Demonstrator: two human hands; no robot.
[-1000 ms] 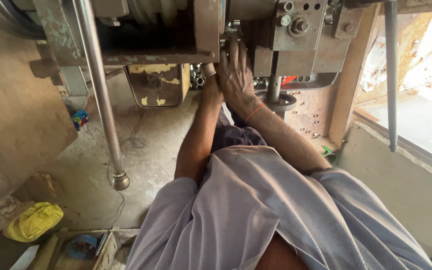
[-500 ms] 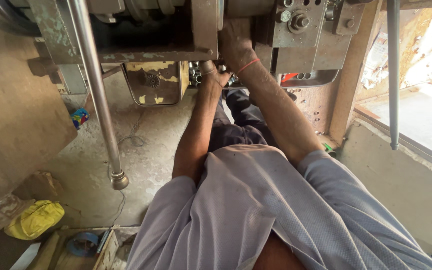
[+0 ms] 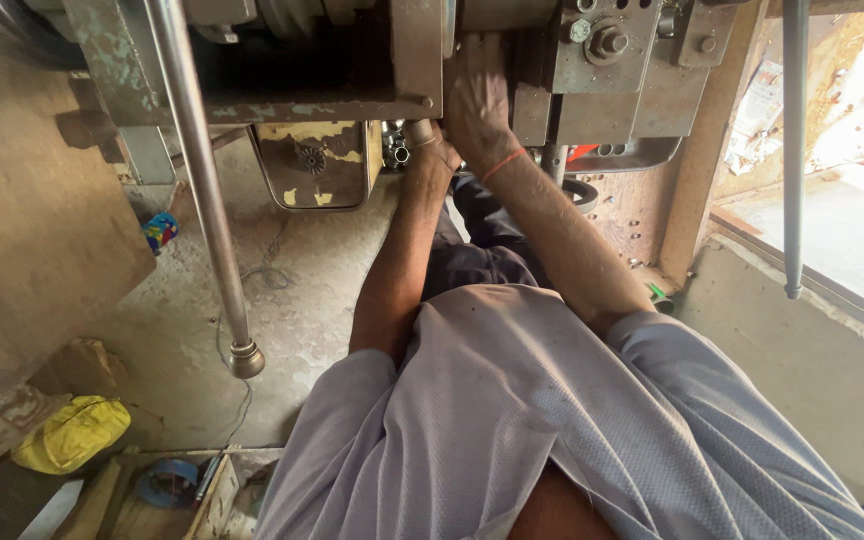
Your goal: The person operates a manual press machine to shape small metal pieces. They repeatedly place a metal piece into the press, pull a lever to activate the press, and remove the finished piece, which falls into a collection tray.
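While you lean in over machine (image 3: 632, 75), both arms reach forward to its underside. Your right hand (image 3: 474, 105), orange band at wrist, lies flat against worn metal housing, fingers spread upward, nothing gripped that shows. Your left hand (image 3: 430, 140) sits just below and beside it, curled at small cylindrical metal part (image 3: 419, 130); cannot tell how tight grip is. Shiny metal pieces (image 3: 395, 150) near left hand. Long steel lever (image 3: 204, 190) hangs at left, well apart. Yellow cloth (image 3: 72, 432) on floor.

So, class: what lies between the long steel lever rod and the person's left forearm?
In the head view, a worn yellow metal box hangs between steel rod and left forearm; below it, bare concrete floor.
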